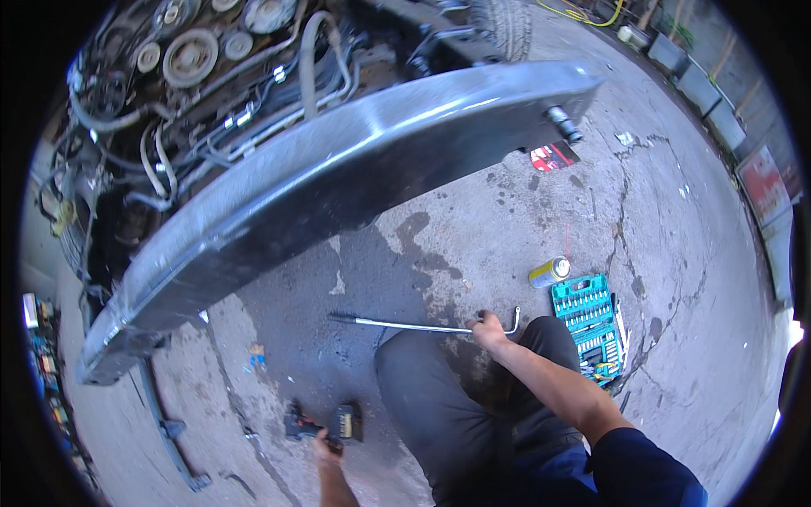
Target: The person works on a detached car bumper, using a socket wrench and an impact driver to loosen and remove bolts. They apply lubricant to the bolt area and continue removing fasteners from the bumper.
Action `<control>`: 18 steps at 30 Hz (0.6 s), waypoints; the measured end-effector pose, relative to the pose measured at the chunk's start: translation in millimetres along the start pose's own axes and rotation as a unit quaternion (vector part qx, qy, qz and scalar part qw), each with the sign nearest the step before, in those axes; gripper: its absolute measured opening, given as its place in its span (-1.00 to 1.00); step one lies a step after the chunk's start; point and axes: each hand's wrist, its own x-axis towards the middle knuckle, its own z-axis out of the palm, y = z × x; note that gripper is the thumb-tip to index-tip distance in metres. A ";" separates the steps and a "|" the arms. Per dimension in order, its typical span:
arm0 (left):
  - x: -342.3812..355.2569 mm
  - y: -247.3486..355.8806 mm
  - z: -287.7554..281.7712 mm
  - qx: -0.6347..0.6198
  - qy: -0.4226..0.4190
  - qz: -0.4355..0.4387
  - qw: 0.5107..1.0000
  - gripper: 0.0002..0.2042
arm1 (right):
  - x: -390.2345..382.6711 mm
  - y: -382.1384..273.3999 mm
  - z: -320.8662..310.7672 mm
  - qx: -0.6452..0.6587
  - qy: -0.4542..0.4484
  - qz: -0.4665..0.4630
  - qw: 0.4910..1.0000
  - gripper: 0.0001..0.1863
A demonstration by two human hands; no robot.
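Note:
My left hand [328, 448] is closed around the grip of a black cordless power tool [347, 424] with a chunky battery, held low at the lower left. Its exact type cannot be made out. In my right hand [487, 331], above my knees, is a long silver metal rod [414, 325]. The rod's right end bends up into a short crank; the left end is dark and slightly blurred, pointing left over the ground. Ahead of both hands a long curved silver bumper [372, 131] spans the front of a vehicle.
An opened teal socket set [583, 296] lies right of my knees, beside a yellow spray can [551, 271]. The vehicle's exposed engine parts [190, 59] fill the upper left. A dark metal strip [160, 422] lies on the cracked concrete at left. Red-and-black packaging [553, 157] rests beneath the bumper's right end.

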 end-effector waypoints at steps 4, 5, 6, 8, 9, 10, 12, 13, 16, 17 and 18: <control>-57.5 -23.2 39.8 -0.045 -0.109 0.064 0.991 -0.79 | -66.5 -81.9 -1.4 0.079 -0.026 -0.266 0.960 -0.60; -76.2 -23.1 44.9 -0.034 -0.170 0.072 0.982 -0.79 | -91.0 -94.3 1.7 0.084 -0.039 -0.329 0.940 -0.62; -96.6 -19.6 48.0 -0.049 -0.141 0.036 0.988 -0.76 | -116.3 -102.1 4.9 0.089 -0.078 -0.382 0.917 -0.58; -142.6 -14.5 53.8 0.048 -0.104 0.014 0.993 -0.73 | -166.4 -113.1 23.2 0.059 -0.169 -0.404 0.897 -0.49; -168.3 -13.4 57.6 0.100 -0.073 0.003 0.992 -0.71 | -188.9 -113.8 32.0 0.014 -0.228 -0.393 0.891 -0.39; -197.6 -14.3 60.6 0.150 -0.076 0.042 0.985 -0.67 | -208.1 -111.8 38.4 0.023 -0.305 -0.327 0.894 -0.22; -255.3 -22.1 79.1 0.267 -0.060 0.185 0.944 -0.64 | -237.8 -110.8 47.2 -0.014 -0.372 -0.223 0.901 0.04; -285.7 -27.6 91.6 0.323 -0.055 0.288 0.900 -0.64 | -244.8 -107.1 42.8 0.007 -0.403 -0.176 0.898 0.08; -370.0 -47.7 148.3 0.415 -0.102 0.476 0.769 -0.43 | -256.4 -106.6 16.5 0.132 -0.435 -0.216 0.864 0.10; -392.6 -48.8 172.1 0.463 -0.123 0.486 0.731 -0.40 | -258.7 -107.7 3.1 0.144 -0.397 -0.227 0.878 0.08; -411.3 -58.2 200.1 0.420 -0.075 0.718 0.550 -0.56 | -260.2 -110.1 -10.9 0.165 -0.354 -0.247 0.887 0.06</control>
